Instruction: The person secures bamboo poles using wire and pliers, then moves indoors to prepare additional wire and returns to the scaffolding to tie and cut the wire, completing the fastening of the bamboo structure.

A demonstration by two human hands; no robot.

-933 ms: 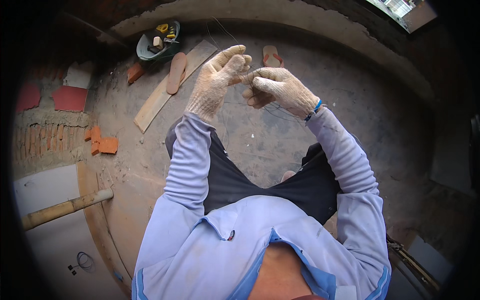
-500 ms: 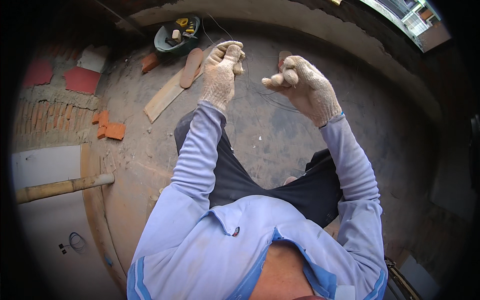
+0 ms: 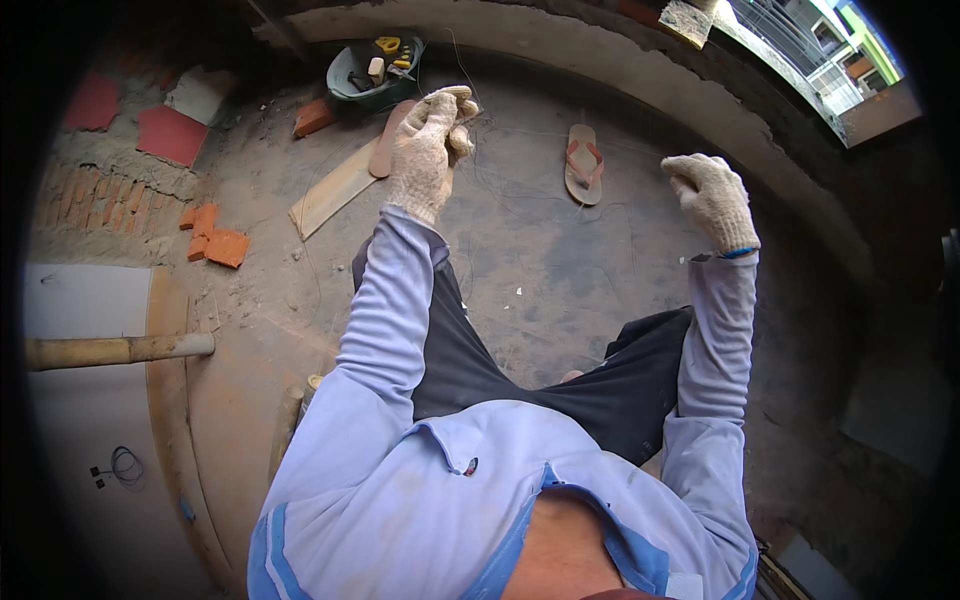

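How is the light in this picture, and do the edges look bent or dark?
Head view: soft daylight, no hard shadows on the concrete floor; the gloved left hand and right hand are sharp; the curb bows from fisheye bending; the corners go black; the opening top right is overbright.

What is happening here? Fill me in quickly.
A person in a light blue shirt stands on a dusty concrete floor, wearing knit work gloves. The left hand is closed on a thin string, raised in front of the body. The right hand is a fist held well apart from it, out to the side. Faint strands of string run between the two. On the floor beyond lie sandals, a wooden plank and a green basin of tools.
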